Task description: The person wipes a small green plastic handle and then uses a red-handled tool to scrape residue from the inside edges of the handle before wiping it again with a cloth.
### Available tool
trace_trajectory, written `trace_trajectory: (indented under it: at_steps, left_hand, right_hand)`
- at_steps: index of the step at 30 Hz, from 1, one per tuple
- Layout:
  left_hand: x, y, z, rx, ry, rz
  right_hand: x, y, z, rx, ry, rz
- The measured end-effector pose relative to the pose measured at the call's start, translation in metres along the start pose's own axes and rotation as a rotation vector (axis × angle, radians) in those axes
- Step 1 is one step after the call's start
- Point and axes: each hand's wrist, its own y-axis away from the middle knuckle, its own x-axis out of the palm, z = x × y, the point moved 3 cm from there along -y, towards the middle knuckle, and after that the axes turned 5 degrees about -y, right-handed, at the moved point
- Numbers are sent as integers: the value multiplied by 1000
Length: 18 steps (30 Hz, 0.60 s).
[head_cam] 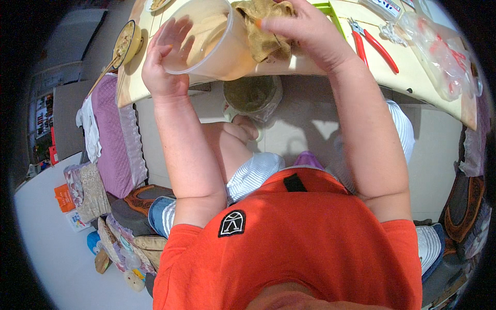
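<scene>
A clear plastic tub (217,50) lies tipped at the table's near edge, its open mouth towards my left hand (166,62). That hand is around the rim, some fingers seen through the plastic wall. My right hand (298,31) has hold of a crumpled brown cloth (267,35) against the tub's far right side; its fingertips are partly cut off by the picture's edge. Red-handled nippers (374,44) lie on the table to the right of my right forearm. Part of a green plastic tray (334,17) shows behind my right hand.
A yellow bowl (126,44) with chopsticks (102,77) stands at the table's left edge. Crumpled plastic bags (445,58) lie at the right. Below the table edge stands a bag-lined bin (254,95) by my foot. A purple padded cover (112,135) hangs at the left.
</scene>
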Motion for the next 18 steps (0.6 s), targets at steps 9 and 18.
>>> trace_trajectory:
  at_steps: [9,18]
  left_hand:
    - [-3,-2,1,3,11,14]
    - [0,-6,1,-3,-3,20]
  right_hand:
    - [-11,-9,-5,-761,700,-325]
    - [5,-20,-27,-386,114,-32]
